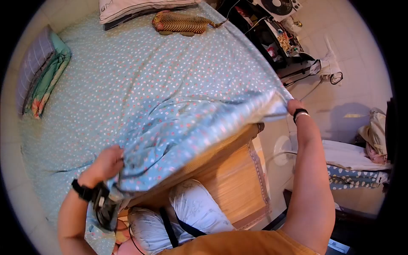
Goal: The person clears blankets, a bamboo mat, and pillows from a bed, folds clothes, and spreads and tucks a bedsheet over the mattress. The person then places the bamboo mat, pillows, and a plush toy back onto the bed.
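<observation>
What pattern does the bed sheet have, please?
Light blue bed sheet, small white and reddish spots; head view.

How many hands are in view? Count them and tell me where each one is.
2. The left hand is at the bunched near-left part of the blue sheet; the right hand is at its lifted right corner. Neither is hidden.

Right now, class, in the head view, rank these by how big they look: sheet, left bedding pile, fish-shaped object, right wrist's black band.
1. Sheet, by far the largest.
2. Bedding pile.
3. Fish-shaped object.
4. Black band, smallest, though it looks nearer the camera than the fish.
</observation>
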The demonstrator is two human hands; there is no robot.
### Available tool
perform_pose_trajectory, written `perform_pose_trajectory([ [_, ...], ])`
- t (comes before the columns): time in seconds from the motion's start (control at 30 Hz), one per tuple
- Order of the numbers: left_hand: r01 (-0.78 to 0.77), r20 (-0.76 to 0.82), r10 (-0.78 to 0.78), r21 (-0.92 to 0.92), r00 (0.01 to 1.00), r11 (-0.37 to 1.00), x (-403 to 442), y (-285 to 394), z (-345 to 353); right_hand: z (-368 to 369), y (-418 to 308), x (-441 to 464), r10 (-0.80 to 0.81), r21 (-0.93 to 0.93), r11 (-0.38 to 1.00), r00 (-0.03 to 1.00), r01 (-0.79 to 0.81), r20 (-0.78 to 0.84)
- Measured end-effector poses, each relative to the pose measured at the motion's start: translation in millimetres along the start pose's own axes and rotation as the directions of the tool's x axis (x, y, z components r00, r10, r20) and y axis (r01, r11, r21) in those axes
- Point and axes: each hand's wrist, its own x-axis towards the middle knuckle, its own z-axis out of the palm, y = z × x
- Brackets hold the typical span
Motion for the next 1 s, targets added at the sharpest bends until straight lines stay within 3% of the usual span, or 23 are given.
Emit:
perform_pose_trajectory([
  [0.03, 0.077, 0.013, -0.077, 0.032, 0.997, 0.997, 10.8, -25.6, 4.4, -13.5, 0.3, -14.9, 0.044, 0.012, 0.999, 0.996, -0.046, 0.083],
  [0.13, 0.088, -0.024, -0.087, 0.042, 0.996, 0.995, 41.6, -91.4, 7.5, 4.5, -13.7, -12.7, 0.073, -0.038, 0.997, 0.997, -0.071, 0.035],
  [0.2, 0.296, -0.109, -0.282, 0.138, 0.953, 0.945, 54.8, -118.3, 8.9, -8.8, -36.5, -10.8, 0.075, -0.069, 0.995, 0.994, -0.069, 0.083],
  [0.23, 0.301, -0.114, -0.287, 0.14, 0.951, 0.943, 60.3, -122.5, 11.4, -6.9, -41.5, -0.9, 0.069, -0.066, 0.996, 0.994, -0.064, 0.079],
  [0.3, 0.322, -0.164, -0.314, 0.019, 0.935, 0.947, 62.6, -131.5, 15.9, -8.9, -67.0, 19.9, 0.063, 0.043, 0.997, 0.998, -0.063, -0.005],
  [0.37, 0.313, -0.159, -0.303, 0.041, 0.94, 0.949, 72.7, -132.2, 22.3, -17.3, -77.6, 28.7, -0.081, 0.028, 0.996, 0.987, 0.086, -0.138],
  [0.4, 0.356, -0.112, -0.35, 0.042, 0.93, 0.934, 74.8, -129.3, 31.5, -25.9, -110.0, 38.3, -0.238, 0.081, 0.951, 0.875, 0.297, -0.422],
  [0.43, 0.386, -0.063, -0.383, 0.05, 0.922, 0.921, 80.8, -128.0, 38.9, -36.7, -134.4, 43.2, -0.319, 0.118, 0.902, 0.826, 0.415, -0.465],
  [0.47, 0.322, -0.028, -0.321, 0.044, 0.947, 0.946, 90.4, -127.1, 50.7, -42.7, -140.1, 43.5, -0.334, 0.121, 0.895, 0.827, 0.429, -0.452],
  [0.5, 0.282, -0.002, -0.282, 0.016, 0.959, 0.959, 91.2, -129.3, 64.6, -55.6, -194.1, 53.8, -0.495, 0.137, 0.694, 0.608, 0.706, -0.621],
  [0.57, 0.337, 0.096, -0.34, 0.041, 0.936, 0.94, 99.5, -105.3, 60.0, -87.9, -239.7, 32.7, -0.558, 0.173, 0.625, 0.59, 0.761, -0.583],
  [0.6, 0.242, 0.153, -0.257, 0.11, 0.954, 0.964, 105.0, -106.9, 73.2, -110.3, -300.6, 13.4, -0.653, 0.075, 0.483, 0.417, 0.872, -0.633],
  [0.7, 0.226, 0.231, -0.25, 0.124, 0.94, 0.966, 108.6, -105.4, 64.6, -128.8, -351.6, -5.7, -0.696, 0.102, 0.442, 0.412, 0.891, -0.588],
  [0.73, 0.225, 0.245, -0.247, 0.115, 0.937, 0.967, 108.9, -116.0, 65.1, -134.3, -366.3, 0.7, -0.764, 0.058, 0.526, 0.502, 0.848, -0.405],
  [0.77, 0.211, 0.144, -0.216, 0.043, 0.966, 0.976, 106.6, -125.9, 57.6, -143.3, -372.0, 5.9, -0.787, -0.016, 0.594, 0.576, 0.805, -0.223],
  [0.8, 0.196, 0.049, -0.194, -0.038, 0.98, 0.98, 101.6, -137.3, 58.3, -129.2, -368.9, 14.7, -0.732, -0.043, 0.676, 0.665, 0.735, -0.146],
  [0.83, 0.196, 0.05, -0.194, -0.047, 0.98, 0.979, 99.2, -140.7, 55.1, -111.8, -358.0, 30.7, -0.659, -0.082, 0.752, 0.748, 0.654, -0.079],
  [0.9, 0.384, -0.067, -0.378, 0.212, 0.923, 0.899, 97.3, -140.3, 47.0, -82.9, -332.4, 50.5, -0.587, -0.065, 0.809, 0.798, 0.584, -0.136],
  [0.93, 0.458, 0.062, -0.474, 0.174, 0.878, 0.871, 102.8, -145.5, 44.9, -76.9, -321.4, 55.7, -0.61, -0.043, 0.786, 0.762, 0.617, -0.217],
  [1.0, 0.475, 0.085, -0.487, 0.127, 0.87, 0.871, 107.8, -145.2, 54.0, -39.5, -298.6, 74.4, -0.661, -0.071, 0.726, 0.665, 0.684, -0.348],
])
